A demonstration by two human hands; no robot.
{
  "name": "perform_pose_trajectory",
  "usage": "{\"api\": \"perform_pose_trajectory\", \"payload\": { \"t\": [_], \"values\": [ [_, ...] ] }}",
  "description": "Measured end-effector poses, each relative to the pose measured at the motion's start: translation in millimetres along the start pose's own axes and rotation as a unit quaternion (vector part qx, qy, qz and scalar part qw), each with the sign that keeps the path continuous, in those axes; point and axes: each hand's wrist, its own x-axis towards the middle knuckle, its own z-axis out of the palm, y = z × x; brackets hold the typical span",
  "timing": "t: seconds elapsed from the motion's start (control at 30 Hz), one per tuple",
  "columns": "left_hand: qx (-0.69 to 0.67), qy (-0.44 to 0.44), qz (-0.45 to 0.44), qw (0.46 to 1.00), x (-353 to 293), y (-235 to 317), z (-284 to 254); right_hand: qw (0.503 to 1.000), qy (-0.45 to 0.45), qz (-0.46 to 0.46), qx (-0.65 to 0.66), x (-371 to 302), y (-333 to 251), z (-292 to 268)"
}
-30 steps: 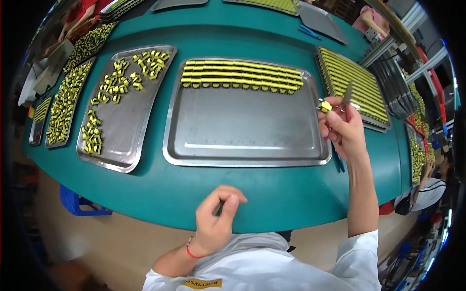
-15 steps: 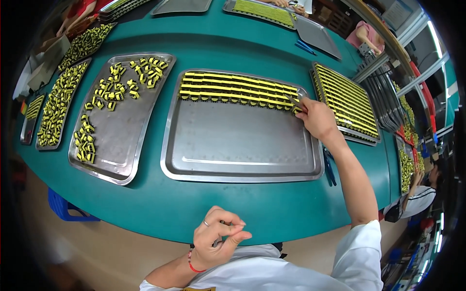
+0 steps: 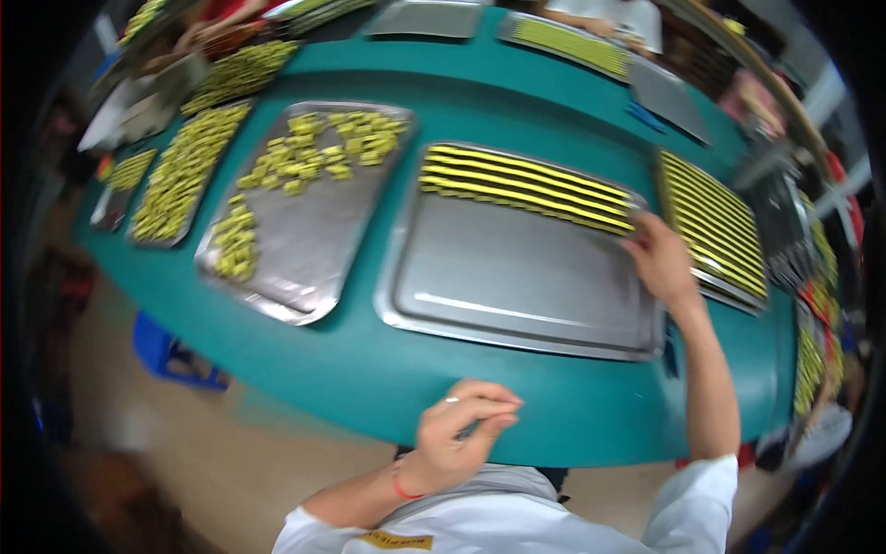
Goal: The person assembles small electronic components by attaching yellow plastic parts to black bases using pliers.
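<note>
A metal tray (image 3: 526, 268) lies in front of me, with several straight rows of small yellow-and-black parts (image 3: 526, 185) along its far side. At the right end of the nearest row is my right hand (image 3: 661, 257), its thumb and fingers pinched together. Blur hides what is between those fingertips. My left hand (image 3: 464, 432) hovers over the near table edge, closed in a pinch. Whatever it may hold is too small to make out. To the left, another tray (image 3: 295, 235) carries loose yellow-and-black parts (image 3: 300, 152) in scattered clusters.
Stacked trays with full rows of parts (image 3: 715, 222) stand at the right. A dark blue hand tool (image 3: 672, 355) lies beside the middle tray. Farther left is a narrow tray heaped with parts (image 3: 185, 175). A blue stool (image 3: 175, 355) stands below the table's left edge. Other people work across the table.
My view has swung left, so the table and trays appear shifted rightward and blurred. My right hand stays by the row's end; the thin grey tool seen there earlier is indistinct now. My left hand stays pinched.
</note>
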Motion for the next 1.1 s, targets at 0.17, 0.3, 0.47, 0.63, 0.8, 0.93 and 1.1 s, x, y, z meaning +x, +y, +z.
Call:
{"api": "perform_pose_trajectory", "payload": {
  "t": [0.17,0.3,0.47,0.63,0.8,0.93,1.1],
  "values": [
    [0.001,-0.040,0.010,0.999,8.8,3.6,-24.9,0.898,-0.023,0.078,0.432,-98.6,-50.8,-35.7],
    [0.176,0.010,0.148,0.973,64.3,7.0,-86.8,0.848,0.016,0.056,0.527,-185.5,-65.9,-9.4],
    [0.548,0.141,0.170,0.807,188.9,-27.5,-210.0,0.870,0.043,0.094,0.482,-207.9,-64.0,24.7],
    [0.646,0.132,-0.177,0.731,215.2,-64.1,-246.3,0.833,0.045,0.072,0.546,-208.1,-69.3,21.7],
    [0.463,0.111,-0.033,0.879,194.3,-41.4,-202.3,0.773,-0.002,0.068,0.631,-214.1,-62.8,15.7],
    [-0.016,0.019,-0.070,0.997,123.5,17.3,-100.0,0.545,-0.162,0.089,0.818,-222.6,-93.3,5.8],
    [-0.457,-0.085,-0.237,0.853,33.9,15.5,-16.5,0.370,-0.416,0.162,0.815,-203.7,-129.7,-20.1]
  ]
}}
